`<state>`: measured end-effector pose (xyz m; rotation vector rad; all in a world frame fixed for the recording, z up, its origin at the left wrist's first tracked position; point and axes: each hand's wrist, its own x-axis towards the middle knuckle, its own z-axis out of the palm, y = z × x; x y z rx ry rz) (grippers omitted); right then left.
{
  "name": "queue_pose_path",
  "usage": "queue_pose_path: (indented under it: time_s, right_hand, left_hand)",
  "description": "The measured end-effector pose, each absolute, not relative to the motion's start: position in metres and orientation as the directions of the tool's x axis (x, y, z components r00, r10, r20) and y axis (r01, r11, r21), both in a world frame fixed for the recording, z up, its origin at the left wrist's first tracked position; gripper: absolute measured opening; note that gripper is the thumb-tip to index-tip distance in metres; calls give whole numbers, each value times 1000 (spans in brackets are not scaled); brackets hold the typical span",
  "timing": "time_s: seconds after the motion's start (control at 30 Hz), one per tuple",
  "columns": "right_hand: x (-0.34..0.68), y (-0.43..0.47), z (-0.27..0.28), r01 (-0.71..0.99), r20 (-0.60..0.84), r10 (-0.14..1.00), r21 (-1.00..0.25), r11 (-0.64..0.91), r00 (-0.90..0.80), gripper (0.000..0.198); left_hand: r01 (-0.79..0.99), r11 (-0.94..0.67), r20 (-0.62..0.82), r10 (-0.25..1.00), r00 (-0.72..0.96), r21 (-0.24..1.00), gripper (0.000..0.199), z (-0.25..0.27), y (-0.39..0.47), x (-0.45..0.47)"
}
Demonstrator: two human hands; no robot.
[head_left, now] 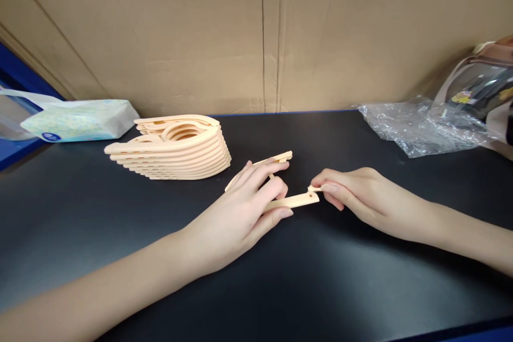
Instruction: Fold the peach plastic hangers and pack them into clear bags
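My left hand [244, 200] is closed over a cream plastic folding hanger [298, 201] on the black table. One arm of the hanger sticks out between the thumb and fingers; another shows past the fingertips, and its middle is hidden under the hand. At the end of the nearer arm, my right hand [344, 192] pinches a small cream plastic piece [315, 189] between thumb and forefinger. That piece touches the arm's tip beside a small hole. Left of my left hand stands a neat stack of matching cream hangers [180, 155].
A tissue pack [84, 120] lies at the back left. Crumpled clear plastic wrap [425, 125] and a transparent bag [484, 85] with a strap are at the back right. A cardboard wall [180, 32] rises behind the black table [304, 288].
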<state>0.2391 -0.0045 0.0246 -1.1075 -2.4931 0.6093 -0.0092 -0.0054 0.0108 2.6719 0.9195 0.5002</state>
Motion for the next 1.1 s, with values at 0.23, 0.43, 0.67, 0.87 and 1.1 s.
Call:
queue_pose_path:
  time_s: [0.23,0.43,0.67,0.87,1.1]
  right_hand:
    - [240,-3,22,549,140,734,-576,606,-665,35]
    - [241,-2,22,580,103,746,-562,590,-658,39]
    - [241,-3,24,558,74,709,-563,610,-701,33]
    - [240,-4,18,570,135,689,-460,680,-712,30]
    - [243,-3,10,609,218,619,-119,784,-755,32]
  left_hand:
    - [548,-773,243,626,741,319,12,8,-7,-10]
    - [546,-807,264,590,763,224,18,8,-6,-8]
    - [545,-818,290,575,765,183,20,5,-6,-6]
    - [544,-817,291,577,763,191,20,7,-6,-6]
    - [507,-837,288,547,786,208,26,6,-6,-8]
